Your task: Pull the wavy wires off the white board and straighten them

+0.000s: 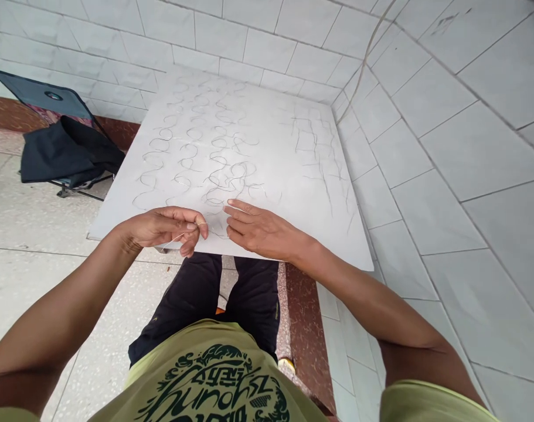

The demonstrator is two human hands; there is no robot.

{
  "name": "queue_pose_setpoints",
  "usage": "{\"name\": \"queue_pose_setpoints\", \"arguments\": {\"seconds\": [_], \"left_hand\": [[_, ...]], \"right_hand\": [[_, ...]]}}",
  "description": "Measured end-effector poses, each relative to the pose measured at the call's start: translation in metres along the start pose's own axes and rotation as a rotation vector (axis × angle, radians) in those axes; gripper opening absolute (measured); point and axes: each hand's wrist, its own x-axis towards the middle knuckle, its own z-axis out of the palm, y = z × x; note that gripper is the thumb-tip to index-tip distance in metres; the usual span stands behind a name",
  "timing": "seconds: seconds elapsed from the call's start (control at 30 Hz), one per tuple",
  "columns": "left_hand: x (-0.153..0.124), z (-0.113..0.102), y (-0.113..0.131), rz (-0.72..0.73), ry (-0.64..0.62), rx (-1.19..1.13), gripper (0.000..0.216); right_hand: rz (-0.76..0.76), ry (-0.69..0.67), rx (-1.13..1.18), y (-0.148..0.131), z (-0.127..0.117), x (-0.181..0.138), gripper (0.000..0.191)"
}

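Observation:
Between the thumb and index finger of my left hand (172, 228) is a thin pale wire (177, 237), at the near edge of the white tabletop (279, 228). My right hand (260, 231) reaches over the near part of the table, palm down, its fingers stretched and slightly apart; its thumb is hidden. Just beyond its fingertips lie thin curved wires (223, 176), several bent into S shapes and loops. More of these curved wires (152, 161) are laid in rows on the left half. Straighter dark wires (317, 146) lie crossed on the right side.
A folding chair (51, 97) with a dark cloth (68, 149) on it stands left of the table. Tiled walls (429, 135) meet behind and to the right, with a pale cable (367, 53) running down the corner. My legs (183, 299) are at the near edge.

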Motion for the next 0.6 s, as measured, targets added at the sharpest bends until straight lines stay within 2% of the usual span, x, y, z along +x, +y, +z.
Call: {"name": "queue_pose_setpoints", "arguments": {"seconds": [0.1,0.2,0.3,0.5,0.6], "left_hand": [[0.004,0.003,0.003,-0.013,-0.027,0.066,0.035],[0.009,0.009,0.007,-0.029,-0.036,0.137,0.04],[0.012,0.015,0.011,-0.039,0.016,0.121,0.04],[0.012,0.02,0.011,-0.013,0.127,0.133,0.036],[0.01,0.02,0.008,0.002,0.176,0.159,0.036]], "right_hand": [[-0.011,0.017,0.034,-0.003,-0.002,0.0,0.036],[0.002,0.1,0.07,-0.005,0.0,-0.001,0.03],[0.009,0.16,0.075,-0.008,0.004,-0.002,0.029],[-0.081,0.068,-0.013,-0.009,0.01,-0.006,0.024],[-0.046,0.04,0.038,-0.01,0.014,-0.009,0.031]]}}
